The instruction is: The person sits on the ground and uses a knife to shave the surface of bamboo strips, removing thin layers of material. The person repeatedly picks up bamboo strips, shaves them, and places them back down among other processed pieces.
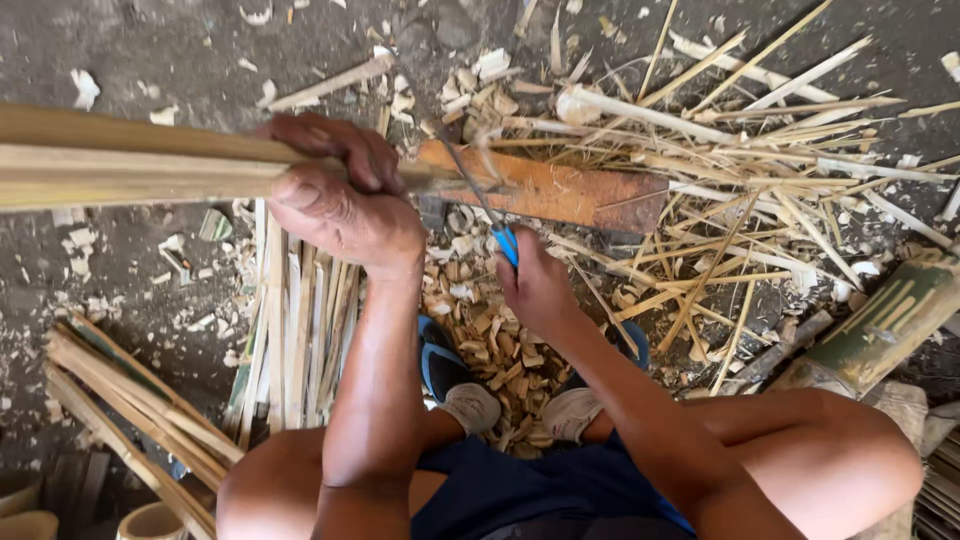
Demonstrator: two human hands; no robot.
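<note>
- Left hand [345, 195]: fingers wrapped shut around a bundle of bamboo strips [120, 160], thumb pressed on the near face. The hand sits at about 10 o'clock from the frame centre.
- Bamboo strips: long axis runs near horizontal, from the left edge of the view (9 o'clock) toward the centre (3 o'clock direction). The working end lies just beyond the left hand, resting on an orange-brown wooden block [560, 195].
- Right hand [535, 285]: closed in a fist around the blue handle of a knife [490, 215]. The thin blade angles up toward 11 o'clock and meets the strip end just right of the left hand.
- Key relation: the strip end lies at 11 o'clock from the right hand, near but not touching it; the blade crosses the strip axis at a steep angle. The left hand is the nearer of the two, in direct contact.
- Surroundings: bamboo shavings [490, 350] are heaped between the feet at 6 o'clock; loose thin splints [760, 170] are scattered at 2 o'clock; trimmed slats [130, 410] lie at 8 o'clock; a green bamboo section [880, 325] lies at 4 o'clock.
</note>
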